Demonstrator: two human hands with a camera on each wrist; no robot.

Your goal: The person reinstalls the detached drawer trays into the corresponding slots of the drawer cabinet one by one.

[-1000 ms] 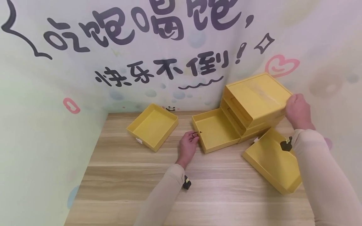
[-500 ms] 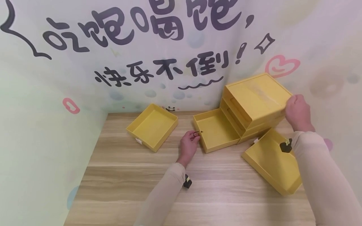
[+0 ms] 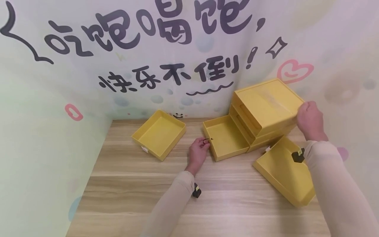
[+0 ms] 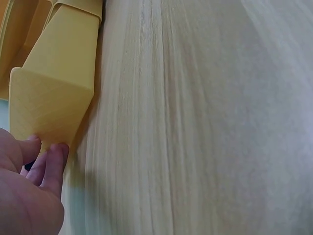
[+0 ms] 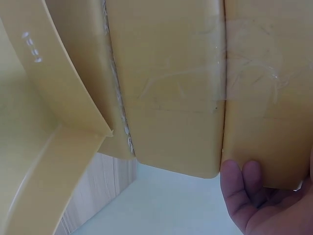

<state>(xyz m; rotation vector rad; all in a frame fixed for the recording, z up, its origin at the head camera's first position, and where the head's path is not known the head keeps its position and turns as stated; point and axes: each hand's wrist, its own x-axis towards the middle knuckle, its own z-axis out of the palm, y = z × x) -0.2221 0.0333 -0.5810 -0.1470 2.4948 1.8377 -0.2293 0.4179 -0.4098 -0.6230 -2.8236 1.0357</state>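
Note:
A yellow drawer point(image 3: 226, 136) sticks out to the left from the bottom tier of a stacked yellow drawer unit point(image 3: 267, 103). At its front panel, my left hand point(image 3: 197, 153) pinches a small dark pull; in the left wrist view the fingertips point(image 4: 59, 149) lie against the yellow panel, with the pull mostly hidden. My right hand point(image 3: 311, 120) grips the far right end of the unit's top tier. In the right wrist view its fingers point(image 5: 232, 178) bend around the edge of that tier, next to the taped side.
One loose yellow drawer point(image 3: 160, 133) with a white pull lies at the left back of the wooden table point(image 3: 133, 197). Another loose drawer point(image 3: 284, 171) rests in front of the unit, partly under my right forearm. A printed wall sheet point(image 3: 142, 95) rises behind the table.
The bottom drawer has slid slightly to the right into the unit, with my left hand following at its front. My right hand keeps its grip on the unit.

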